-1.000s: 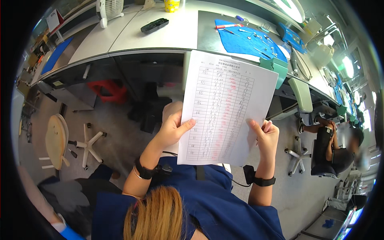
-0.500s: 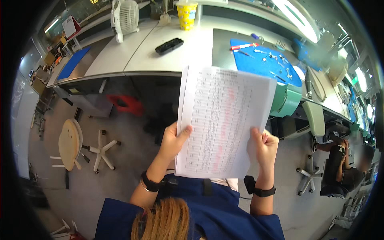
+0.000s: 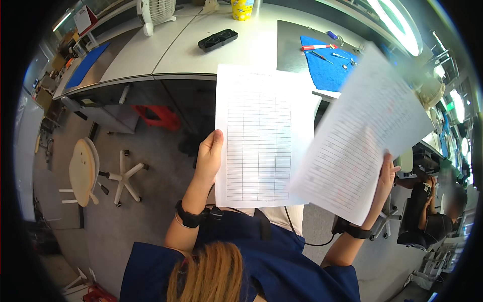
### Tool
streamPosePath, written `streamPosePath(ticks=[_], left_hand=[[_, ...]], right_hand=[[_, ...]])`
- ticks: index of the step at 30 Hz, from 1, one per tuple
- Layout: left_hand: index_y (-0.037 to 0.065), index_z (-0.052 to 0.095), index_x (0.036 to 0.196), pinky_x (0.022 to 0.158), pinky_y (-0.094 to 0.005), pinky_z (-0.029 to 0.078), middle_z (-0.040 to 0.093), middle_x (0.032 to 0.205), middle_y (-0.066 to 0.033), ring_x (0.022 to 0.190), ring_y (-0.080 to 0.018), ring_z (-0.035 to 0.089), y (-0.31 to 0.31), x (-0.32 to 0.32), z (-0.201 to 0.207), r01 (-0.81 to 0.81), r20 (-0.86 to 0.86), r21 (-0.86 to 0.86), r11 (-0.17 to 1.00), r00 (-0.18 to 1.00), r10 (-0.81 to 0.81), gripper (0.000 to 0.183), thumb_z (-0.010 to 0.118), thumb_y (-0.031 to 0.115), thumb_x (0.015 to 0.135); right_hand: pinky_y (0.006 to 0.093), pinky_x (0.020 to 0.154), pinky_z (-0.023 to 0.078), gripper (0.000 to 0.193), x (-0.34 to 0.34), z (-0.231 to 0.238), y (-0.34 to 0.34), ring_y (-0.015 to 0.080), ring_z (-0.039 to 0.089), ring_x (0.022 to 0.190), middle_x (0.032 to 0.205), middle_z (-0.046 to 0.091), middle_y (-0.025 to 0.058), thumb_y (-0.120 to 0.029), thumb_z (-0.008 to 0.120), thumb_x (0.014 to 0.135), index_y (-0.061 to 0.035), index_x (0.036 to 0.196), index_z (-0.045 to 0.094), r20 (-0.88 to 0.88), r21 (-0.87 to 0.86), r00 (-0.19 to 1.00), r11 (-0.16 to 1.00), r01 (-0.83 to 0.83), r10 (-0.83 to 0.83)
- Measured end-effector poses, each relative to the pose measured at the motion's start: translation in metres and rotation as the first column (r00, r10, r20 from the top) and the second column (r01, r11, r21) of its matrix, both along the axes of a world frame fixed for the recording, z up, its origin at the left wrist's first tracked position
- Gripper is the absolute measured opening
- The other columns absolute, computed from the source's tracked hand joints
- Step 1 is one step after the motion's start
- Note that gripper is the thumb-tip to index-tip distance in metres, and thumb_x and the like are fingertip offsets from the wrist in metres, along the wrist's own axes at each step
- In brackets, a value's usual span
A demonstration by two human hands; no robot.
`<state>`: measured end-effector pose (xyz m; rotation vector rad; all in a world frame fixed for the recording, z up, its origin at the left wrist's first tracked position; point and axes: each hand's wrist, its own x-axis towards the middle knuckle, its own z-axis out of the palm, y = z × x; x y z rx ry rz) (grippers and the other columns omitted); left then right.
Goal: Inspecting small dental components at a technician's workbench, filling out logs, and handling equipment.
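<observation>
My left hand (image 3: 210, 157) grips the left edge of a white paper sheet (image 3: 256, 146) printed with a table of blank rows, its thumb on top. Whether more sheets lie beneath it I cannot tell. To the right, my right hand (image 3: 386, 176) holds a second sheet (image 3: 347, 146) by its right edge. That sheet is tilted, slightly blurred, and filled with handwriting, some of it reddish. Its lower left part overlaps the right side of the blank sheet. Black straps circle both my wrists.
Ahead stands a white workbench (image 3: 186, 60) with a black case (image 3: 218, 40), a yellow cup (image 3: 242, 9) and a white fan (image 3: 153, 12). A blue mat (image 3: 322, 70) carries small tools and a red marker (image 3: 319, 48). A chair (image 3: 83, 171) is at left; a seated person (image 3: 437, 216) is at right.
My right hand has moved right, taking the handwritten sheet off the stack and tilting it. The blank table sheet is now exposed in my left hand. The bench sits higher in view.
</observation>
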<state>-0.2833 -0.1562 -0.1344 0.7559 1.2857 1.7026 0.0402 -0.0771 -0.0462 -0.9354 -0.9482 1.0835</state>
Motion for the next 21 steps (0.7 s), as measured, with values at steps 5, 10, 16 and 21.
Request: streamPosePath(ticks=[5,10,16,21], left_hand=[[-0.002,0.057,0.101,0.071,-0.0202,0.043,0.062,0.09,-0.0053,0.08,-0.0067,0.054,-0.003,-0.003,-0.004,0.052,0.045,-0.001,0.999,0.998,-0.052,0.038,0.042,0.032,0.093],[-0.002,0.057,0.102,0.072,-0.0199,0.043,0.062,0.09,-0.0053,0.08,-0.0064,0.054,0.001,0.003,0.0,0.03,0.009,0.031,0.999,1.0,-0.03,0.035,0.045,0.029,0.092],[-0.003,0.057,0.104,0.074,-0.0208,0.042,0.062,0.093,-0.0053,0.082,-0.0071,0.054,0.0,-0.001,-0.004,0.038,-0.017,0.065,0.997,0.999,-0.036,0.033,0.047,0.026,0.092],[-0.002,0.057,0.105,0.075,-0.021,0.042,0.062,0.095,-0.0057,0.083,-0.0077,0.055,0.007,-0.006,-0.001,0.029,-0.064,0.046,0.999,0.998,-0.026,0.034,0.046,0.027,0.092]], right_hand=[[0.0231,0.055,0.054,0.035,0.002,-0.007,-0.009,0.014,0.063,0.066,0.087,0.062,0.0141,-0.026,0.039,0.093,0.0044,0.106,0.049,-0.138,-0.072,0.985,0.991,-0.113,0.102],[0.0177,0.051,0.047,0.035,0.015,-0.026,-0.005,0.0084,0.059,0.063,0.08,0.061,0.0081,-0.028,0.046,0.092,0.0047,0.099,0.054,-0.018,-0.077,0.999,0.997,-0.032,0.03],[0.0153,0.056,0.035,0.031,0.037,-0.056,0.008,0.0027,0.046,0.062,0.071,0.056,-0.0018,-0.026,0.052,0.09,0.0029,0.083,0.06,0.335,0.002,0.932,0.99,0.143,-0.136],[0.0149,0.054,0.03,0.029,0.034,-0.053,0.019,0.0009,0.041,0.062,0.07,0.054,-0.0052,-0.024,0.054,0.089,0.0028,0.081,0.062,0.338,0.049,0.935,0.994,0.102,-0.112]])
